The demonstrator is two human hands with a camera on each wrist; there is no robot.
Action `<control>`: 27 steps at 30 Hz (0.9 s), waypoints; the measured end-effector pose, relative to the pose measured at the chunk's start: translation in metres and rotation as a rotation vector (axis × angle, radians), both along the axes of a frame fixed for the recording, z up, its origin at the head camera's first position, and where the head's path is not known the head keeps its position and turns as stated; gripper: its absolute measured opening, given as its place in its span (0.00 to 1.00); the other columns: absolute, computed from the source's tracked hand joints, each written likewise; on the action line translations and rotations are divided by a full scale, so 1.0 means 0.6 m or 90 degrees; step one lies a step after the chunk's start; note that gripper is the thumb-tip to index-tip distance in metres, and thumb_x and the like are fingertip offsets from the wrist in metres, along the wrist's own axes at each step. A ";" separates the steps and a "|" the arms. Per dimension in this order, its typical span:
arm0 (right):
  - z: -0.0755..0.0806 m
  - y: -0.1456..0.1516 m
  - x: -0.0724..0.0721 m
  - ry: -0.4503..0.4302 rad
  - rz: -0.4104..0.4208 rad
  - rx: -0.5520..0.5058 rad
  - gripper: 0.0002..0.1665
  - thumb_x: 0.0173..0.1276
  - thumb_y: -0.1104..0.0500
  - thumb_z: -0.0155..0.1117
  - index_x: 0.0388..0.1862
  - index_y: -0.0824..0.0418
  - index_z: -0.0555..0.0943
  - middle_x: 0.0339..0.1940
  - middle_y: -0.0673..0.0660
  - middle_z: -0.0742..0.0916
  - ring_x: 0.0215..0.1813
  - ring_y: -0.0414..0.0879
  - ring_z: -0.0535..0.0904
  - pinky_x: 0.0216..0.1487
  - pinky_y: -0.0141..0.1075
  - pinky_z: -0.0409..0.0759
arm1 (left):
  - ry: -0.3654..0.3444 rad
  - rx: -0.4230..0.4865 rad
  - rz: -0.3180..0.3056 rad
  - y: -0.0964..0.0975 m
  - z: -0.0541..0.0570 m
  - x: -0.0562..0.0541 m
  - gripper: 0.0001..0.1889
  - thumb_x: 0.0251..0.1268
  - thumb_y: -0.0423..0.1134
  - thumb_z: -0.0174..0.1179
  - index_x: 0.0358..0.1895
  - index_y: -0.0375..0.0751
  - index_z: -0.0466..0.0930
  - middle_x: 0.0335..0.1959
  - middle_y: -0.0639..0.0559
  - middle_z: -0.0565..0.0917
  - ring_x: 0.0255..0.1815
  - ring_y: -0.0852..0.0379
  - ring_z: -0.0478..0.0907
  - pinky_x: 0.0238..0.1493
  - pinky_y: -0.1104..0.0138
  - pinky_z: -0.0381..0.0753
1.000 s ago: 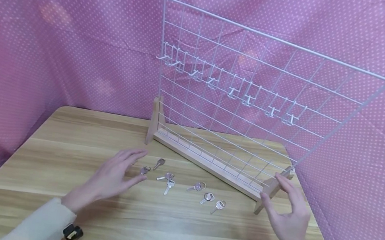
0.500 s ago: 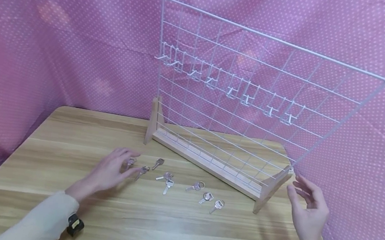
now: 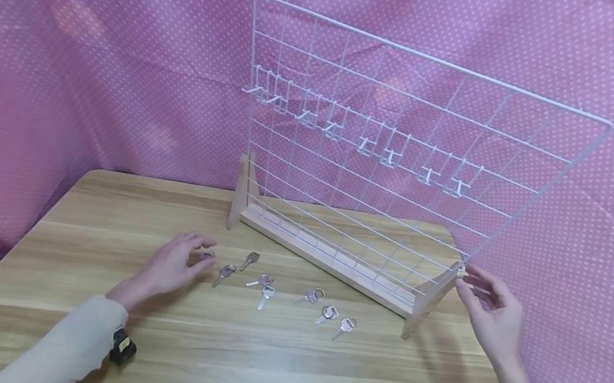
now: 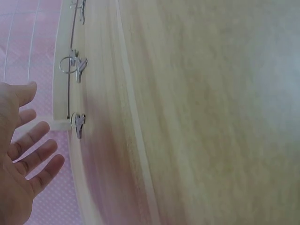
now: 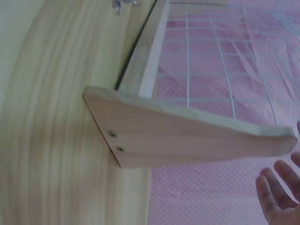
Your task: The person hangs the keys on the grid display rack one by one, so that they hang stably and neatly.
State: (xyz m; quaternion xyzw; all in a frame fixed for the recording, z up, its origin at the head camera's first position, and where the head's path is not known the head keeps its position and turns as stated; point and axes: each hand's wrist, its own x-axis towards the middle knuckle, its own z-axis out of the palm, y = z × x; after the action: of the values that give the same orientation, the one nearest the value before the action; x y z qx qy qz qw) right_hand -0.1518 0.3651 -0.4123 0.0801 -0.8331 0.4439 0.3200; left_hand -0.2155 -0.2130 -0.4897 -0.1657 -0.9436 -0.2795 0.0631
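My left hand [image 3: 173, 268] hovers at the left end of a loose row of metal keys, thumb and fingers spread around a key [image 3: 207, 256] that they partly cover. Just right of it lies another key [image 3: 224, 274]. In the left wrist view the left hand [image 4: 21, 173] has its fingers apart and holds nothing. My right hand [image 3: 496, 314] is at the upper end of the wooden side support [image 3: 432, 299] of a white wire grid rack [image 3: 377, 181]. Its fingers are loosely bent; whether they touch the wood I cannot tell.
Several more keys, some with rings, lie along the rack's front, such as one key [image 3: 345, 328] at the right end. White hooks [image 3: 367, 146] hang in a row on the grid. A pink dotted cloth [image 3: 143, 69] surrounds the wooden table [image 3: 109, 212].
The left hand has shifted left, uncovering a key beside it. The right hand has moved off the support's front to its outer right side, then back in toward its top.
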 end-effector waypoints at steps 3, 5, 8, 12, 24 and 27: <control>0.011 0.008 -0.004 -0.049 0.020 0.000 0.21 0.67 0.75 0.70 0.59 0.76 0.82 0.47 0.26 0.87 0.46 0.22 0.85 0.49 0.15 0.82 | -0.004 -0.001 0.002 -0.003 -0.001 -0.002 0.23 0.75 0.47 0.65 0.67 0.42 0.79 0.62 0.42 0.84 0.63 0.39 0.81 0.67 0.38 0.80; 0.018 0.014 -0.005 -0.077 0.032 0.009 0.21 0.68 0.73 0.70 0.59 0.77 0.81 0.46 0.25 0.87 0.46 0.22 0.84 0.49 0.15 0.83 | -0.005 -0.001 0.001 -0.004 -0.001 -0.003 0.23 0.76 0.47 0.65 0.68 0.42 0.79 0.62 0.42 0.84 0.63 0.39 0.81 0.66 0.38 0.81; 0.028 0.024 -0.007 -0.116 0.051 0.025 0.21 0.70 0.71 0.70 0.60 0.76 0.80 0.47 0.26 0.87 0.47 0.23 0.84 0.49 0.15 0.82 | -0.008 0.001 0.000 -0.005 -0.002 -0.006 0.24 0.76 0.47 0.65 0.68 0.41 0.78 0.61 0.42 0.84 0.61 0.39 0.82 0.65 0.38 0.82; 0.038 0.035 -0.009 -0.147 0.071 0.062 0.22 0.71 0.69 0.71 0.61 0.74 0.80 0.47 0.26 0.86 0.47 0.23 0.84 0.49 0.15 0.81 | -0.006 0.004 -0.003 -0.004 -0.004 -0.015 0.22 0.76 0.44 0.65 0.67 0.39 0.79 0.61 0.41 0.85 0.58 0.39 0.85 0.62 0.39 0.84; 0.043 0.043 -0.013 -0.162 0.083 0.097 0.21 0.71 0.68 0.71 0.61 0.73 0.81 0.46 0.25 0.86 0.46 0.22 0.83 0.49 0.15 0.81 | -0.024 -0.009 -0.011 -0.005 -0.015 -0.046 0.17 0.73 0.40 0.67 0.59 0.36 0.83 0.53 0.41 0.87 0.52 0.43 0.86 0.60 0.42 0.85; 0.042 0.043 -0.012 -0.161 0.080 0.099 0.21 0.71 0.68 0.71 0.60 0.72 0.82 0.46 0.25 0.86 0.46 0.22 0.83 0.48 0.15 0.81 | -0.029 -0.014 -0.003 -0.011 -0.020 -0.050 0.16 0.72 0.41 0.68 0.57 0.36 0.84 0.51 0.42 0.88 0.51 0.44 0.86 0.59 0.43 0.85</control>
State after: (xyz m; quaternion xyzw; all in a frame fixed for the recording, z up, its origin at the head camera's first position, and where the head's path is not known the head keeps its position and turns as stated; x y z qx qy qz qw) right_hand -0.1590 0.3908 -0.3868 0.1004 -0.8920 0.4036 0.1773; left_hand -0.2452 -0.2197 -0.5014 -0.1626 -0.9474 -0.2727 0.0392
